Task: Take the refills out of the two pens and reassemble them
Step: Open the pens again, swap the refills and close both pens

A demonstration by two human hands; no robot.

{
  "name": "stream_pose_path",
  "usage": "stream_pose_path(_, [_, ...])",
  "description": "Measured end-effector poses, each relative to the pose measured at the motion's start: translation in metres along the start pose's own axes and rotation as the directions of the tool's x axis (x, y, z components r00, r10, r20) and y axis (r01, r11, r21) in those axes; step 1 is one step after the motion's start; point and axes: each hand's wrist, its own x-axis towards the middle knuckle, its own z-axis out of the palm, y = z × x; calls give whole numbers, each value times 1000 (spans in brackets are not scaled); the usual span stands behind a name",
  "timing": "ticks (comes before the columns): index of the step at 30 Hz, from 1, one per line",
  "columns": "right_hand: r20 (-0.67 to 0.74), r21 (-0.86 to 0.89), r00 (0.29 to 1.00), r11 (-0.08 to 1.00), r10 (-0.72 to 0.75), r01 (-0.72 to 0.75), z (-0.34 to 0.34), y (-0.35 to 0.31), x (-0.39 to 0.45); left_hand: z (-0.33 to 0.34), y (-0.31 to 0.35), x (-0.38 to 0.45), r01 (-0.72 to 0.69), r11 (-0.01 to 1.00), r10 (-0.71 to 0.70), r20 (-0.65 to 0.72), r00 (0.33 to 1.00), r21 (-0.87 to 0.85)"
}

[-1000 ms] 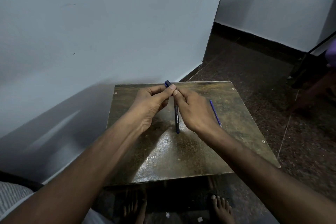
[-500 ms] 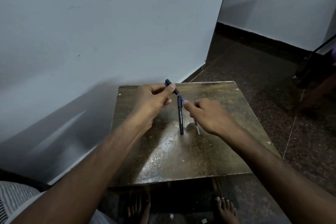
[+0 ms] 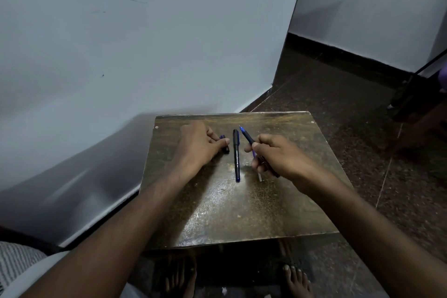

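My left hand (image 3: 200,144) presses a short black pen cap (image 3: 225,144) onto the worn brown bench (image 3: 242,213). A capped black pen (image 3: 236,155) lies centre. My right hand (image 3: 278,157) grips a blue-tipped thin refill (image 3: 247,136), tip pointing far.

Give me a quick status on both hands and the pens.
Left hand on cap. Right hand holds refill. Black pen lies on table between them.
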Motion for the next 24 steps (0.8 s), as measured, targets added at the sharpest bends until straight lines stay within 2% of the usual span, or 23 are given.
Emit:
stream_pose_path(3, [23,169,1000,985,18,-21,3,0,3,-6,9,-4,-104,994,105,-52,993,33])
stream_pose_path(5, [31,301,999,953,32,-39,6,-2,6,-8,18,-9,-137,973,139,-3,990,-185])
stream_pose_path(7, [54,387,999,922,3,-24,8,-4,6,-4,25,-15,-58,881,136,134,982,-469])
stream_pose_path(11, [177,501,982,865,-69,-30,12,-8,2,2,32,-21,62,682,137,211,968,-728])
stream_pose_path(13, [220,529,970,848,-104,-29,13,-9,0,-1,32,-19,90,640,133,226,965,-763])
stream_pose_path(17, [245,542,956,840,-163,4,10,-12,-2,-7,28,-17,115,620,193,293,937,-776])
stream_pose_path(24, [289,503,930,863,-225,52,5,-11,-3,-12,29,-16,121,588,198,287,937,-800])
